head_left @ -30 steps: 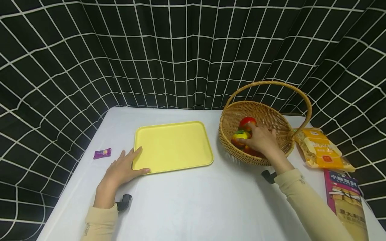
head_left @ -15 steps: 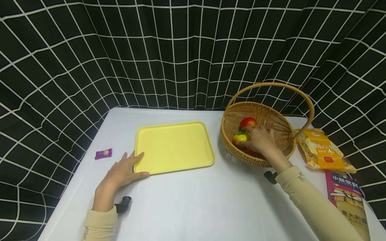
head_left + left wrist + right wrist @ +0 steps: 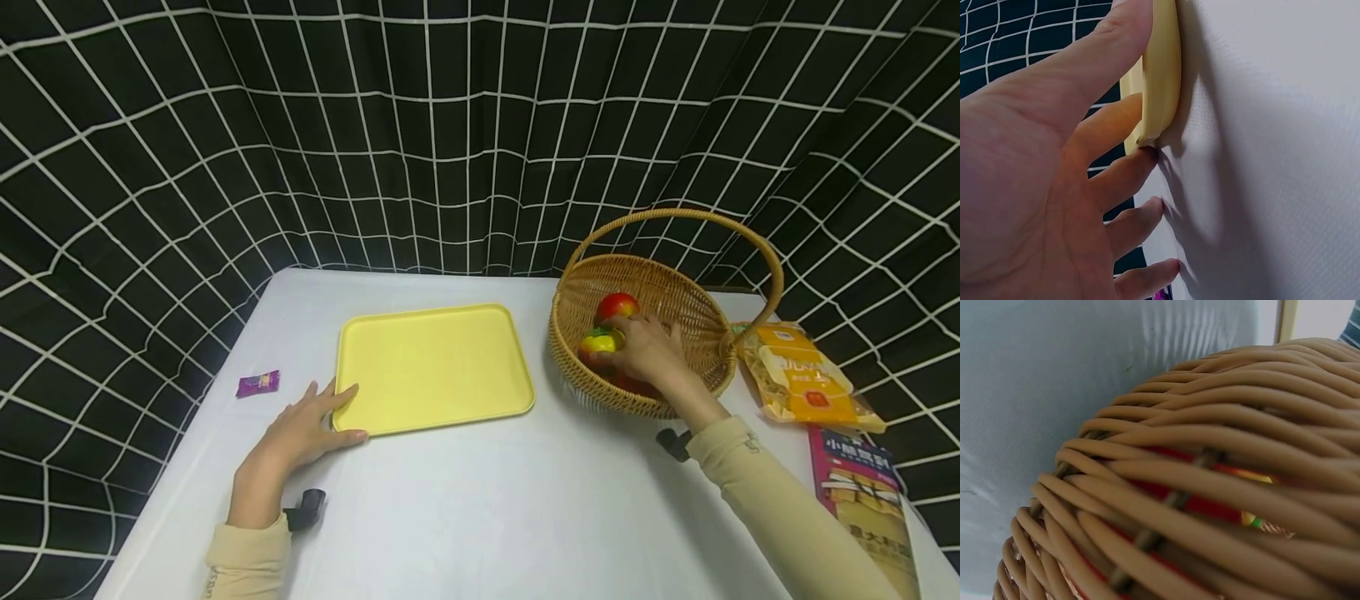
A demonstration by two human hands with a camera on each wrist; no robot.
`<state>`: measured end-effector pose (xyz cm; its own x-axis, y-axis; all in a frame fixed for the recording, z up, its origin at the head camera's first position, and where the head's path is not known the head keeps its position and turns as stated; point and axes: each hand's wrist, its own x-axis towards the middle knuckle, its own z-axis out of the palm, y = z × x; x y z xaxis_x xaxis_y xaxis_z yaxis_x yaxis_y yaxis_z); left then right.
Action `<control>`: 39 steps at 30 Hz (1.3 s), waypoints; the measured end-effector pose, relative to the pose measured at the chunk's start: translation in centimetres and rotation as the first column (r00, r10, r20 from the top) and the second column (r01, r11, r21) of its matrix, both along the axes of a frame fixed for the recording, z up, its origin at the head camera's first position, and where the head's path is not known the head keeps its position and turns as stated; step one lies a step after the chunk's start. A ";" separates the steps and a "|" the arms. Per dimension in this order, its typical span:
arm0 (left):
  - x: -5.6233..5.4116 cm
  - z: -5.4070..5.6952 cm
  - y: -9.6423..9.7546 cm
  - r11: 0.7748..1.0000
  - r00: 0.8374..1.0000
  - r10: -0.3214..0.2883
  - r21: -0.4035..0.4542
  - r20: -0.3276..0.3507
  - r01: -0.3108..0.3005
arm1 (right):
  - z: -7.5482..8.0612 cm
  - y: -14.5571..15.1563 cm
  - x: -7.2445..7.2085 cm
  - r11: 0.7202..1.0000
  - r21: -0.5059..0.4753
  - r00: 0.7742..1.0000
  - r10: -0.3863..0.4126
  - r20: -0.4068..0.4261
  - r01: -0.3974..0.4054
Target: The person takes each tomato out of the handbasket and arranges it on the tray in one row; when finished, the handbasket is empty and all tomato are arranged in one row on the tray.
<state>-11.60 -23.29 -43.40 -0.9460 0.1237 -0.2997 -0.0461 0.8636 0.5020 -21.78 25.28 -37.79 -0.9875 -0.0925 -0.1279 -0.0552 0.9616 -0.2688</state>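
My left hand (image 3: 300, 429) rests at the near left corner of a yellow tray (image 3: 435, 367). In the left wrist view its thumb (image 3: 1125, 37) and index finger touch the tray edge (image 3: 1163, 75), while the other fingers spread over the white cloth. My right hand (image 3: 645, 346) reaches into a wicker basket (image 3: 566, 358). Its thumb and fingers are round a red-and-yellow fruit (image 3: 597, 343) with a green top. Behind that lies a red fruit (image 3: 618, 306); more red shows under the palm. The basket weave (image 3: 1210, 437) hides the right hand in the right wrist view.
A small purple packet (image 3: 258, 383) lies left of the tray. Right of the basket are an orange-and-clear food bag (image 3: 810, 375) and a purple-and-tan packet (image 3: 862, 492). The basket's tall handle (image 3: 675, 213) arches over its opening. A black grid curtain (image 3: 450, 125) surrounds the white table.
My right thumb has shifted slightly down along the red-and-yellow fruit. The left hand stays at the tray corner, and the view has shifted a little.
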 end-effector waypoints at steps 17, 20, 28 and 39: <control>0.1 0.0 0.2 1.000 1.000 0.000 -0.005 0.006 0.000 | 1.6 -0.1 1.0 0.985 -0.169 0.996 0.026 -0.084 -0.040; 0.1 0.0 0.3 1.000 1.000 0.005 -0.009 0.009 -0.005 | 2.3 -0.4 1.1 0.979 -0.200 0.995 0.018 -0.099 -0.038; 0.1 0.1 0.3 1.000 1.000 0.012 -0.007 0.017 -0.012 | 4.3 -1.6 1.4 0.966 -0.253 0.985 0.004 -0.174 -0.049; -0.1 0.2 0.5 1.000 0.999 0.014 -0.005 0.033 -0.014 | 5.9 -4.0 1.9 0.928 -0.357 0.952 -0.005 -0.307 -0.110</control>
<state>-11.69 -22.84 -43.19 -0.9372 0.1093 -0.3314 -0.0744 0.8652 0.4959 -19.88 21.26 -31.84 -0.9664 -0.1281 0.2229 -0.2350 0.7919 -0.5636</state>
